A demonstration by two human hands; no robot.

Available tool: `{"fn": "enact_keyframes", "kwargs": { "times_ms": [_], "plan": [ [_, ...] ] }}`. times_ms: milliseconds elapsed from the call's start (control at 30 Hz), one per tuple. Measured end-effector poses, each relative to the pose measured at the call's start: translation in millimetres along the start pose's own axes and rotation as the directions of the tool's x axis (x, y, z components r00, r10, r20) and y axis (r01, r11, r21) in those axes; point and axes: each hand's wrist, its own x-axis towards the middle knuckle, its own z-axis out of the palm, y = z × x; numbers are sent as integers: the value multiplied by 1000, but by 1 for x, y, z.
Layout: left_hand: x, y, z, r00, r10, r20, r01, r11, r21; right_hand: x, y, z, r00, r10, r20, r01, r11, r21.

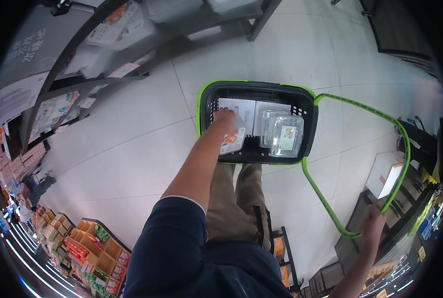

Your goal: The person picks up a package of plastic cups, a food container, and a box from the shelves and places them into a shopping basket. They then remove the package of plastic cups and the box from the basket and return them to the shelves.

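Observation:
A black shopping basket (251, 158) with green trim is below me, in front of my legs. My left hand (225, 120) reaches into its left side, fingers curled over a pale plastic package (238, 141) with an orange food picture on its label. White boxes (246, 109) lie under and beside that hand. To the right sit clear plastic containers (287, 139), one bearing a small green-and-white label. Off to the right, my right hand (374, 221) is closed around the basket's long green handle (405, 136), which swings out to that side.
Shelves with packaged boxes (117, 27) stand at upper left. A wooden display (94, 253) of colourful packets is at lower left. On the right are dark shelving (351, 223) and a white box (383, 174). Pale floor tiles (147, 154) surround the basket.

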Motion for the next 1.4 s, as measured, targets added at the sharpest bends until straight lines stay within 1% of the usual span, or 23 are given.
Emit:
{"fn": "enact_keyframes", "kwargs": {
  "times_ms": [33,100,133,200,233,267,300,333,400,467,533,667,733,867,1067,1100,1200,1233,1267,1300,1333,1367,1400],
  "plan": [
    [-10,1,-2,1000,-2,-10,2,1000,1,-1,1,0,1000,17,0,-17,1000,5],
    [-31,3,-10,992,-86,-93,68,982,-178,-2,1,-1,999,28,20,-28,1000,-12],
    [-40,2,-17,990,-91,-109,71,981,-179,-2,0,-2,1000,14,25,-13,1000,-3],
    [-54,-10,-28,971,-231,-58,183,879,-441,0,1,-3,998,28,58,-26,999,-29],
    [-59,-23,-33,976,-180,-119,94,850,-518,2,2,-4,996,56,64,-56,998,-1],
    [-65,-38,-37,973,-187,-137,90,849,-520,0,-1,-4,997,53,59,-53,999,0],
    [-86,-47,-59,981,-168,-93,29,605,-795,1,0,-5,996,56,71,-56,998,-2],
    [-103,-56,-74,990,-127,-58,-21,276,-961,3,2,-7,995,62,84,-62,998,-6],
    [-92,-90,-72,885,-427,-185,-135,146,-980,1,1,-5,997,34,71,-34,999,-9],
    [-108,-125,-117,929,-335,-158,-227,-178,-957,1,2,-6,999,13,53,-12,1000,-13],
    [-151,-127,-184,911,-363,-196,-302,-264,-916,2,5,-8,998,43,51,-40,998,-55],
    [-147,-158,-252,876,-354,-328,-460,-405,-790,-1,8,-9,996,61,60,-59,997,-40],
    [-145,-162,-279,885,-348,-310,-434,-372,-821,-4,9,-8,998,43,36,-41,998,-43],
    [-122,-168,-309,895,-311,-321,-439,-480,-759,-14,9,0,999,38,-15,-39,998,-44],
    [-71,-198,-339,879,-401,-259,-434,-442,-785,-26,7,10,998,60,-25,-61,998,-25],
    [-89,-179,-348,854,-456,-249,-459,-439,-772,-26,9,10,997,74,-25,-75,997,-20],
    [-53,-213,-351,859,-430,-279,-488,-522,-699,-28,13,12,994,99,-43,-99,995,8],
    [-47,-216,-356,857,-449,-253,-475,-500,-724,-27,16,11,994,101,-36,-101,995,4],
    [2,-250,-356,861,-445,-248,-469,-502,-727,-26,18,11,994,104,-26,-104,995,-3],
    [47,-286,-349,749,-451,-485,-612,-191,-767,-25,19,11,993,111,-29,-112,994,-9],
    [75,-316,-325,617,-367,-696,-706,133,-696,-25,21,10,996,87,-34,-87,996,-8],
    [92,-327,-325,557,-376,-741,-773,91,-628,-26,21,10,997,59,-40,-59,998,-2],
    [90,-324,-328,556,-374,-742,-774,92,-626,-25,21,10,997,59,-40,-59,998,1]
  ]
}}
